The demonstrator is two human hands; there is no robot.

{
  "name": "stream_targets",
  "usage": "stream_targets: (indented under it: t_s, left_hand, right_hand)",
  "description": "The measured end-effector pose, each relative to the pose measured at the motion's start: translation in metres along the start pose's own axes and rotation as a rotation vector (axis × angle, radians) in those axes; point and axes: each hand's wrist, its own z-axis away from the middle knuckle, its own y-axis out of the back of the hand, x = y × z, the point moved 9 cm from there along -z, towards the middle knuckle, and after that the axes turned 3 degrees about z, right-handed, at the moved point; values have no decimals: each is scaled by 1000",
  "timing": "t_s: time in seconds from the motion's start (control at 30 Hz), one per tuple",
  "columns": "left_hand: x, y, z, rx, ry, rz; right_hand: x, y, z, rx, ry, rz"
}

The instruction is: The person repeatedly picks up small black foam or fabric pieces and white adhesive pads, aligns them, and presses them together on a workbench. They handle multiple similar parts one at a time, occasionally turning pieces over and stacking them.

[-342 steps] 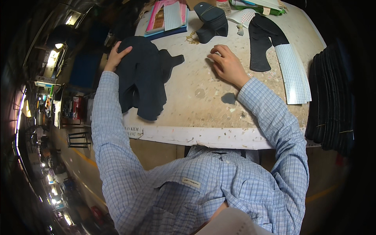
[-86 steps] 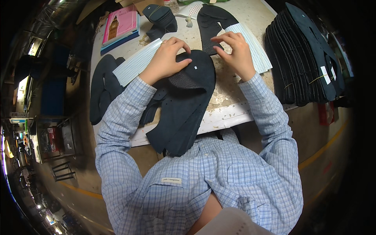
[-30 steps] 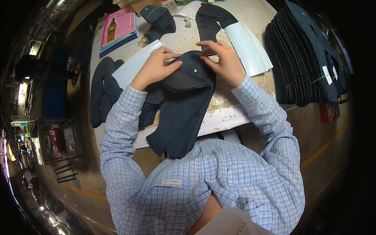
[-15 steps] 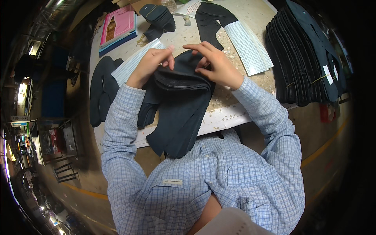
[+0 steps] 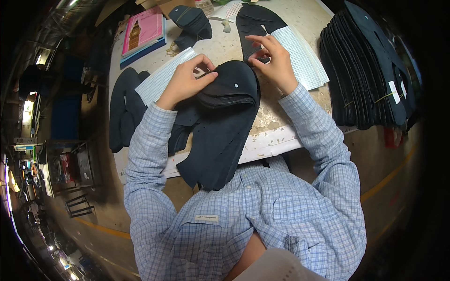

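Observation:
A stack of dark navy curved cut pieces (image 5: 220, 136), which look like shoe uppers, lies in front of me and hangs over the table's near edge. Its rounded upper end is folded over, showing layered edges. On the top piece sits a small pale sticker (image 5: 236, 85). My left hand (image 5: 187, 82) pinches the top piece at its upper left edge, thumb and index finger together. To the right of the stack, my right hand (image 5: 276, 63) is raised with index finger and thumb apart; nothing shows between them. Its fingers are near another dark piece (image 5: 248, 28) behind.
Sheets of small labels lie left (image 5: 161, 77) and right (image 5: 302, 58). A tall bundle of dark pieces (image 5: 358, 65) stands at the right. More dark pieces (image 5: 126, 107) lie left. A pink book (image 5: 143, 33) and a small dark stack (image 5: 191, 23) are farther back on the table (image 5: 276, 133).
The top piece now faces up with a pale sticker visible on it. My left hand has moved right onto its edge. My right hand has drawn away to the upper right.

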Motion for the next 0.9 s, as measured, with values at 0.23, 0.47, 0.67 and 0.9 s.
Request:
stream_targets:
  t_s: [0.23,0.47,0.67,0.9]
  left_hand:
    - [8,-9,2,-365,120,807]
    - [-5,-7,6,-186,-3,-92]
    - [-8,-2,8,-160,52,-107]
    - [-3,-4,7,-182,184,691]
  right_hand:
    - [-21,-42,29,-310,29,-220]
    - [-30,-27,21,-152,127,-28]
    - [-7,3,10,-19,52,-39]
    - [0,-30,15,-306,-171,-376]
